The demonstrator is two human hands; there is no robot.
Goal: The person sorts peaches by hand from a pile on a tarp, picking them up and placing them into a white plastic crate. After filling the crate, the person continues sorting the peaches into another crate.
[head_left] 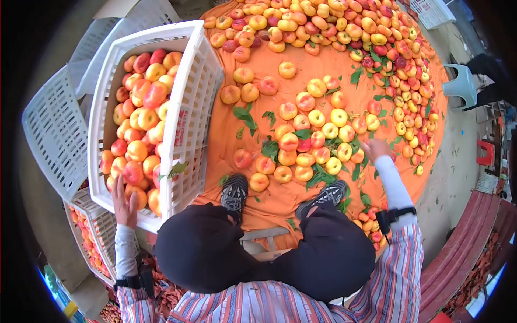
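Note:
My left hand [125,204] is at the near left corner of a white plastic crate [186,116], fingers stretched out beside the flat peaches [134,172] heaped inside. It grips none of them. On the orange cloth, my right hand [376,149] reaches to the right edge of a loose group of yellow and red flat peaches [318,140]. Its fingers are partly spread just above a yellowish flat peach [357,156], with nothing visible between them. Green leaves [321,176] lie among this fruit.
A large pile of flat peaches [344,24] covers the far and right parts of the orange cloth [231,156]. Perforated white crates [54,129] stand at left, one holding more fruit. A pale blue stool [460,86] and a dark red bench [458,253] are at right.

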